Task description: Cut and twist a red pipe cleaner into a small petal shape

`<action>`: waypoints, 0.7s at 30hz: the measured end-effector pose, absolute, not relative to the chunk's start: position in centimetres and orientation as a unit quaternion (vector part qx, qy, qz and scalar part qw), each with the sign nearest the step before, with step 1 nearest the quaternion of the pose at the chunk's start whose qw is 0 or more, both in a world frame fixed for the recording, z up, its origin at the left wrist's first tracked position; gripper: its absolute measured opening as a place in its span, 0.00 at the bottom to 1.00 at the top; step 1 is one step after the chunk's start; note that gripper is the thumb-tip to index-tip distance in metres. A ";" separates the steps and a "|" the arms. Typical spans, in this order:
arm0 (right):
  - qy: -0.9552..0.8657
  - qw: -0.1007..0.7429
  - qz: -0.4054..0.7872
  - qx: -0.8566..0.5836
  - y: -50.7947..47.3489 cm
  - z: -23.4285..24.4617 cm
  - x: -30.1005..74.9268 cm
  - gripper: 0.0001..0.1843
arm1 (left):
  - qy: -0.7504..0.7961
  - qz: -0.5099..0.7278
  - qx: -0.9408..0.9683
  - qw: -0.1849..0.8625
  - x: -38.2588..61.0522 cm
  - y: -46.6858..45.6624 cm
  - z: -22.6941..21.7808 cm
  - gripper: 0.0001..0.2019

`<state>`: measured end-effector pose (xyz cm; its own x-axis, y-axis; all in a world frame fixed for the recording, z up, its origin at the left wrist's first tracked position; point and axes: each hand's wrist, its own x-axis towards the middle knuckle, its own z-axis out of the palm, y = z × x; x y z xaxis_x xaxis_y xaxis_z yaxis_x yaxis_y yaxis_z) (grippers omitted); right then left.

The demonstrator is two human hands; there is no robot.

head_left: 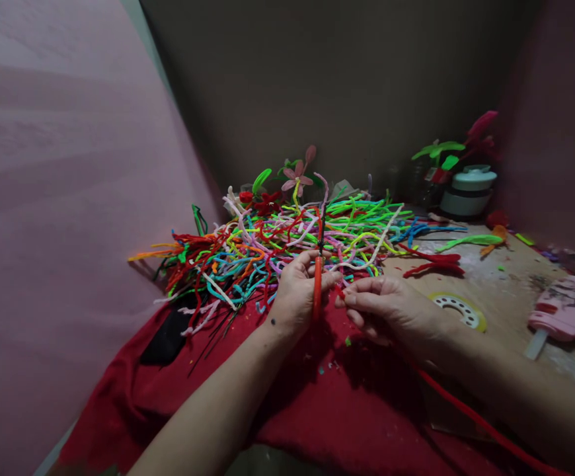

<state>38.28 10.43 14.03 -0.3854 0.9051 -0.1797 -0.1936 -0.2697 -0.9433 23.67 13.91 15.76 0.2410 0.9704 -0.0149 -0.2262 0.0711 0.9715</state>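
Scissors point(318, 277), orange-handled, stand upright in our left hand point(298, 291), fingers closed around the handles, blades pointing away from us into the pile. Our right hand point(386, 307) is pinched narrow on the end of a red pipe cleaner point(470, 416), which trails back along the right forearm towards us; its tip sits just beside the scissor handles, between the two hands. Beyond both hands lies a heap of mixed pipe cleaners point(287, 244). A red cloth point(347, 403) lies under the hands; right of the right hand, a pink glue gun point(568, 314). We judge the stem light, fuzzy and easily bent, wire-cored, so best gripped close to the end being worked.
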 end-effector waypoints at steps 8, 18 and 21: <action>-0.441 0.444 0.657 -0.419 10.2 14.3 37.5 0.16 | 0.391 0.513 0.490 0.586 23.5 14.1 15.9 0.25; -0.521 0.428 0.612 -0.414 10.1 13.9 37.8 0.09 | 0.414 0.501 0.496 0.576 23.8 14.1 15.7 0.24; -0.516 0.413 0.642 -0.389 9.9 14.1 37.7 0.11 | 0.412 0.488 0.496 0.588 24.1 14.1 15.4 0.24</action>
<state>37.66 9.86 14.14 -0.3560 0.9315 -0.0745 -0.1283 -0.1277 -0.9835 24.07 14.09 15.36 0.1841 0.9829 -0.0004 -0.1641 0.0311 0.9859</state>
